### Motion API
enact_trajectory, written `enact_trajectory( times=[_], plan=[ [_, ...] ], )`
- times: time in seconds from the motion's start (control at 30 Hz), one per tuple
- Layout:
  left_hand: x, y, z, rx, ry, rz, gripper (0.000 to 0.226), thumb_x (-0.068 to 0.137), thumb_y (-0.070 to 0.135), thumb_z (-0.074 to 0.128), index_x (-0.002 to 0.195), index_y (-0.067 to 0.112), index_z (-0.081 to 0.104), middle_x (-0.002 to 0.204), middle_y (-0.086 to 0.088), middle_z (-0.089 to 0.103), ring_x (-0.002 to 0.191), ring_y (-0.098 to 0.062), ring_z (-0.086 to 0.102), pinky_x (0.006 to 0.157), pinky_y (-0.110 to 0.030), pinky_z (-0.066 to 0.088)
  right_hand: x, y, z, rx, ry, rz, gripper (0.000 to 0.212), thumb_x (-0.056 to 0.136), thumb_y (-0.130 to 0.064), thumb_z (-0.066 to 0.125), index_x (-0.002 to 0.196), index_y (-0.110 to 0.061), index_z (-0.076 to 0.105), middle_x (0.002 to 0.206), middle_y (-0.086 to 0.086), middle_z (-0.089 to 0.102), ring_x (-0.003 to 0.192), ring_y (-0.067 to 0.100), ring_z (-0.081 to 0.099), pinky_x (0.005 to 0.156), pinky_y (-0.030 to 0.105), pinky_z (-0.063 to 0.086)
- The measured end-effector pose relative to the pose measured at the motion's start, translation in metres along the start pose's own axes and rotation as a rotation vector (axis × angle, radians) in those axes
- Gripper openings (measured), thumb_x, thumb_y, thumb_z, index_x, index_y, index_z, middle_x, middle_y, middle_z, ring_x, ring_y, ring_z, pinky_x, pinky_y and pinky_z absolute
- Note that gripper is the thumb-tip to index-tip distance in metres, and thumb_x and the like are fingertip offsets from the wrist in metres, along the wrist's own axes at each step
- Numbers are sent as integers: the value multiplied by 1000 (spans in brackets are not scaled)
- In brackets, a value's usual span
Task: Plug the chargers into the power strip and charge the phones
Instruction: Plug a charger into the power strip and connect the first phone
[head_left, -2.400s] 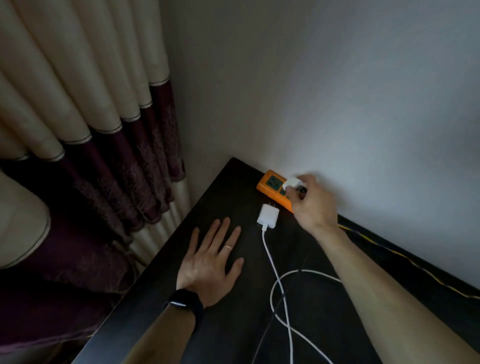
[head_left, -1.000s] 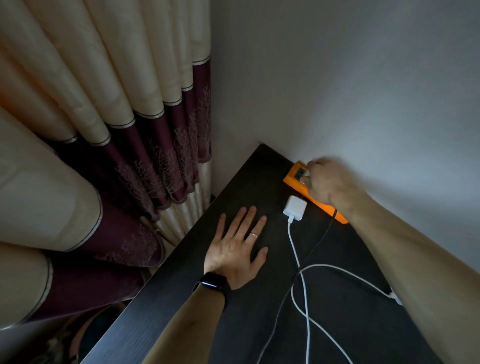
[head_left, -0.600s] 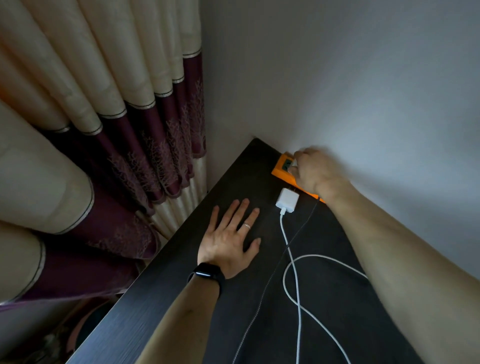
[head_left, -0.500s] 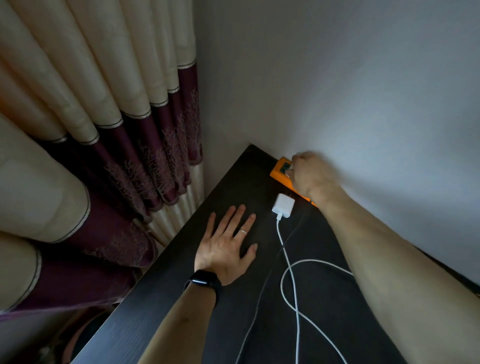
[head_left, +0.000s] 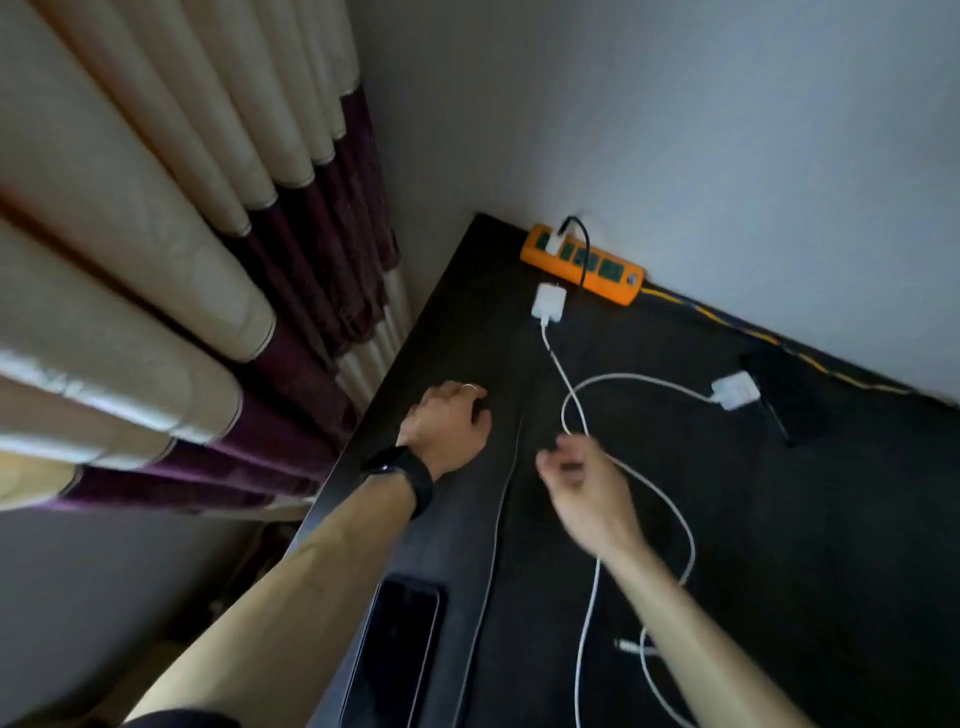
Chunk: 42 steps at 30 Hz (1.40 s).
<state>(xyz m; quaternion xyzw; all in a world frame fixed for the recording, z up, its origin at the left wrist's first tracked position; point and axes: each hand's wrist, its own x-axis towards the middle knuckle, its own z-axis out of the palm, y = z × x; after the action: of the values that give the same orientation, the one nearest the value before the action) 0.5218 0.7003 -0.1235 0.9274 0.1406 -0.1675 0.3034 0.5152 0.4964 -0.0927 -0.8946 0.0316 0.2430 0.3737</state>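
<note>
Our right hand (head_left: 582, 483) back from orange power strip (head_left: 597, 279), white plug (head_left: 555, 243) seated in end socket; hand blurs over white cable (head_left: 675, 514), grip we cannot tell. Our left hand (head_left: 449, 426) curled, empty, on dark table (head_left: 753, 519). Beside strip, boxy charger (head_left: 548, 302).

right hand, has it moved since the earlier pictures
Yes: the right hand has drawn back from the orange power strip, nearer the camera, now by the white cable.

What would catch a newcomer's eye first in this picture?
The orange power strip against the wall at the dark table's far edge stands out, a small white plug seated near its left end. Just in front lies an unplugged white charger, its cable looping toward the blurred right hand.
</note>
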Motion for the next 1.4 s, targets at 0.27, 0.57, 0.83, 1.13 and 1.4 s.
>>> enact_trajectory(
  times=[0.27, 0.57, 0.83, 1.13, 1.4],
  plan=[
    [-215, -49, 54, -150, 28, 33, 37, 91, 24, 55, 127, 20, 60, 127, -5, 59, 117, -27, 54, 100, -40, 46, -210, 71, 119, -172, -312, 282, 44, 88, -61, 59, 101, -20, 69, 103, -1, 75, 104, 24, 69, 85, 32, 51],
    [-352, -90, 88, -372, -196, -194, 41, 91, 18, 53, 132, 17, 53, 127, -5, 65, 118, -23, 60, 102, -32, 45, -254, 51, 155, 1, -176, 366, 34, 92, -42, 56, 78, -12, 64, 76, 3, 74, 77, 26, 73, 71, 36, 59],
    [-386, -73, 61, -431, -246, 15, 12, 98, 39, 53, 103, 33, 61, 94, 10, 69, 88, -9, 64, 89, -30, 51, -261, -10, 68, 806, -52, 251, 20, 97, -21, 63, 82, -7, 64, 69, 4, 60, 55, 11, 51, 55, 23, 44],
    [-374, -5, -31, -944, -228, 45, 19, 99, 23, 58, 95, 6, 65, 79, -6, 69, 61, -14, 60, 59, -21, 51, -313, -10, 47, 743, -167, 200, 28, 101, -36, 51, 107, -18, 72, 102, 1, 78, 74, 17, 66, 61, 26, 43],
    [-348, 58, -57, -1092, -442, 18, 18, 97, 11, 60, 115, 10, 64, 89, -1, 70, 72, -11, 64, 63, -19, 54, -365, 13, 53, 477, -456, -40, 27, 90, -19, 64, 115, -24, 72, 112, 3, 73, 79, 7, 65, 61, 18, 44]
  ],
)
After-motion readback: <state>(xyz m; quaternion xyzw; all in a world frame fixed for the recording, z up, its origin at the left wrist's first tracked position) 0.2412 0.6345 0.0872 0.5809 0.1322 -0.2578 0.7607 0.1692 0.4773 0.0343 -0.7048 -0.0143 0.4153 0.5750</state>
